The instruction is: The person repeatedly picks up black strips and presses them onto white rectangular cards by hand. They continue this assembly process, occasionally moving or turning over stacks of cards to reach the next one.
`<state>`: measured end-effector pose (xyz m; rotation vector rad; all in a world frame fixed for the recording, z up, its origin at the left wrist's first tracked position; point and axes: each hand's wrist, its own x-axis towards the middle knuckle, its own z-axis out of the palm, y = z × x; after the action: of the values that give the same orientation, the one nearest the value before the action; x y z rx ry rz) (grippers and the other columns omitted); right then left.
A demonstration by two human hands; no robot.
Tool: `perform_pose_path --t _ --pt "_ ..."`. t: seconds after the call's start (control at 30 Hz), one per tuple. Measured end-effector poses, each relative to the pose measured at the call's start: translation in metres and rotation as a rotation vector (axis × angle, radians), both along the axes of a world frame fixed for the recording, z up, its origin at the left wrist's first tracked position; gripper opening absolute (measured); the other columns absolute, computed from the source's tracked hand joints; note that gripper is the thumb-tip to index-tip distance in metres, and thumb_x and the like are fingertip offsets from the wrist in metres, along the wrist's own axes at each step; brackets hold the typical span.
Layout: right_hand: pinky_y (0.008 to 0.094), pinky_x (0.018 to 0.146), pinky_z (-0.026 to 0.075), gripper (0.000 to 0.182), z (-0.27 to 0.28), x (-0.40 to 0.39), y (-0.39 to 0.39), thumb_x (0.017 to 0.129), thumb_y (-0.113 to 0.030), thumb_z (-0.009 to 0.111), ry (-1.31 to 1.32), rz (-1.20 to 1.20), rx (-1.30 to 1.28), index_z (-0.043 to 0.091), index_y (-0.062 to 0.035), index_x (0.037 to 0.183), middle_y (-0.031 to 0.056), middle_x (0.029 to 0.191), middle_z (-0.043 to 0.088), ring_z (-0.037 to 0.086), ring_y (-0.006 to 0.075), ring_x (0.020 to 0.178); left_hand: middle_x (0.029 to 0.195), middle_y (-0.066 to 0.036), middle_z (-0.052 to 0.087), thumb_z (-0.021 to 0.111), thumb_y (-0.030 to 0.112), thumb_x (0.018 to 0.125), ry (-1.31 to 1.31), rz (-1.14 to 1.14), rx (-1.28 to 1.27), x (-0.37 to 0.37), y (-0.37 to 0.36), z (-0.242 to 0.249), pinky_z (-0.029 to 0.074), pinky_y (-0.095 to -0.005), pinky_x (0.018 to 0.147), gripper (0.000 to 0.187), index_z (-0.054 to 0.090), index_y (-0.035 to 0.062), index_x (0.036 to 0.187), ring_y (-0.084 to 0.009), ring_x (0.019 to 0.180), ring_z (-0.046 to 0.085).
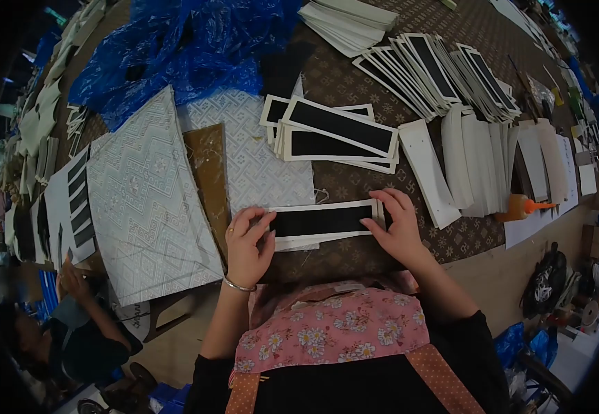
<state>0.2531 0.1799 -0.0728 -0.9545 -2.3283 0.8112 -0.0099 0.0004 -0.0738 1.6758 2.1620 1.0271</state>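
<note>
Both the left hand (248, 243) and right hand (397, 224) pinch the black strip (321, 221) flat; uneven pressure could skew it toward three o'clock.

Both hands press a black-and-white strip flat on the patterned tabletop (355, 83)

The left hand (248, 245) holds one end of the strip (320, 222) and the right hand (399, 228) the other, fingers on top. Just beyond lies a stack of like strips (334, 131), white cards (479, 165) to the right, and what looks like an orange glue bottle (520, 205) near them
</note>
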Motion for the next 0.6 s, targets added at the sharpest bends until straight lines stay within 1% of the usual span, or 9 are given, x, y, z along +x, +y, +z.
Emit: perform_pose_path --t 0.13,0.2,0.23,0.3,0.43,0.5,0.6 --pt "0.0436 0.092 0.046 0.043 -0.0036 -0.0004 0.0010 0.074 -0.016 0.082 -0.001 -0.011 0.038 0.066 -0.0093 0.113 0.0117 0.114 0.060 0.057 0.0342 0.106 0.117 -0.011 0.060 0.069 0.002 0.074 0.003 -0.005 0.015 -0.0004 0.0003 -0.0012 0.043 -0.0424 0.096 0.041 0.069 0.0073 0.115 -0.0328 0.112 0.057" --pt "0.0397 0.091 0.047 0.041 -0.0056 0.0013 0.0026 0.074 -0.012 0.081 0.002 0.033 0.034 0.067 -0.0092 0.112 0.0109 0.113 0.060 0.057 0.0313 0.108 0.116 -0.012 0.060 0.068 0.001 0.074 0.018 -0.003 0.007 0.0003 0.0008 -0.0006 0.044 -0.0426 0.096 0.041 0.069 0.0071 0.115 -0.0329 0.112 0.057" --pt "0.0397 0.091 0.047 0.041 -0.0065 0.0014 0.0035 0.074 -0.012 0.081 0.001 0.030 0.031 0.067 -0.0092 0.112 0.0109 0.113 0.060 0.057 0.0313 0.108 0.116 -0.012 0.060 0.068 0.001 0.075 0.034 0.002 0.000 0.0005 0.0008 -0.0002 0.044 -0.0428 0.096 0.041 0.069 0.0069 0.115 -0.0331 0.111 0.057" --pt "0.0391 0.087 0.048 0.037 -0.0082 0.0005 0.0046 0.072 -0.011 0.082 0.034 0.042 0.028 0.069 -0.0092 0.107 0.0101 0.108 0.061 0.059 0.0308 0.102 0.116 -0.012 0.060 0.068 0.001 0.075 0.025 0.001 -0.001 0.0007 0.0005 -0.0001 0.044 -0.0427 0.096 0.041 0.069 0.0070 0.115 -0.0332 0.111 0.057" --pt "0.0388 0.084 0.049 0.037 -0.0043 -0.0022 0.0049 0.071 -0.010 0.083 0.033 0.030 0.019 0.071 -0.0094 0.106 0.0101 0.105 0.062 0.060 0.0304 0.098 0.116 -0.012 0.060 0.068 0.001 0.076 0.022 0.002 -0.002 0.0002 -0.0001 -0.0018 0.044 -0.0425 0.096 0.041 0.069 0.0074 0.116 -0.0334 0.111 0.057" --pt "0.0384 0.084 0.049 0.038 0.0004 -0.0051 0.0035 0.070 -0.009 0.083 0.017 -0.028 0.015 0.072 -0.0092 0.106 0.0097 0.104 0.062 0.060 0.0295 0.097 0.117 -0.012 0.060 0.069 0.001 0.076 0.016 0.002 -0.010 0.0001 -0.0002 -0.0015 0.043 -0.0424 0.096 0.040 0.069 0.0075 0.116 -0.0333 0.112 0.057" --pt "0.0384 0.084 0.049 0.038 -0.0056 -0.0020 0.0052 0.070 -0.010 0.083 0.039 0.021 0.018 0.073 -0.0096 0.107 0.0095 0.104 0.063 0.060 0.0293 0.098 0.118 -0.011 0.060 0.069 0.001 0.077 0.012 0.010 -0.019 0.0009 -0.0009 -0.0013 0.043 -0.0422 0.097 0.040 0.069 0.0078 0.116 -0.0331 0.113 0.056"
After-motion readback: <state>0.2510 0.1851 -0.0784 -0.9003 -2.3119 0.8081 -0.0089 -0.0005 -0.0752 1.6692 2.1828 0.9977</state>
